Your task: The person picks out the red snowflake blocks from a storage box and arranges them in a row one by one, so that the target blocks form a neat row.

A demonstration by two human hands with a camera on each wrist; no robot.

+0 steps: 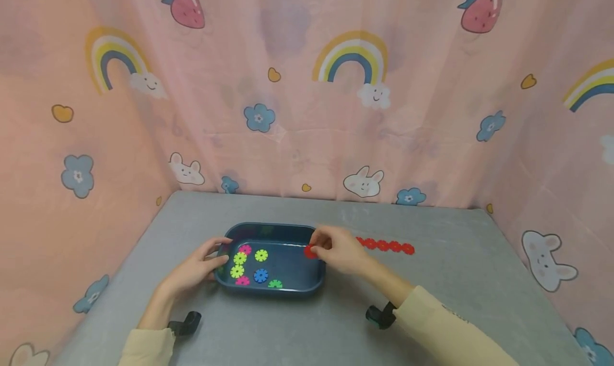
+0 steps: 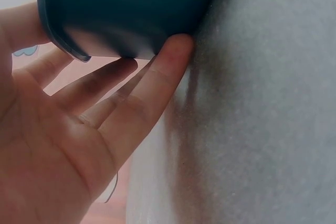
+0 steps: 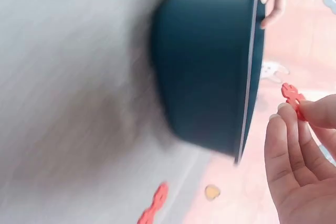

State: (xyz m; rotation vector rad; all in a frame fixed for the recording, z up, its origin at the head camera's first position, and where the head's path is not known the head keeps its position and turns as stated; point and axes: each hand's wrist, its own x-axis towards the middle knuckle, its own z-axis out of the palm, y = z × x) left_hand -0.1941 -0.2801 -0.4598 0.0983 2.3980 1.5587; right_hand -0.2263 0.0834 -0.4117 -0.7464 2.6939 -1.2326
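Note:
A dark blue tray [image 1: 290,269] stands on the table. My left hand [image 1: 194,267] grips its left end, thumb over the rim and fingers along the outer wall, as the left wrist view of the tray [image 2: 131,9] shows. Above the tray's right end, my right hand [image 1: 345,251] pinches a red notched plastic disc [image 1: 309,252] between thumb and fingertips. In the right wrist view this red disc [image 3: 291,94] is held clear of the rim. Inside the tray lie several notched discs: yellow [image 1: 261,255], pink [image 1: 242,281], blue [image 1: 261,275] and green [image 1: 275,284].
Right of the tray, several red discs [image 1: 382,245] lie in a row on the grey table [image 1: 288,328], partly hidden by my right hand. A pink patterned curtain [image 1: 307,142] hangs behind and beside the table. Black wrist mounts [image 1: 381,316] sit at both sleeves.

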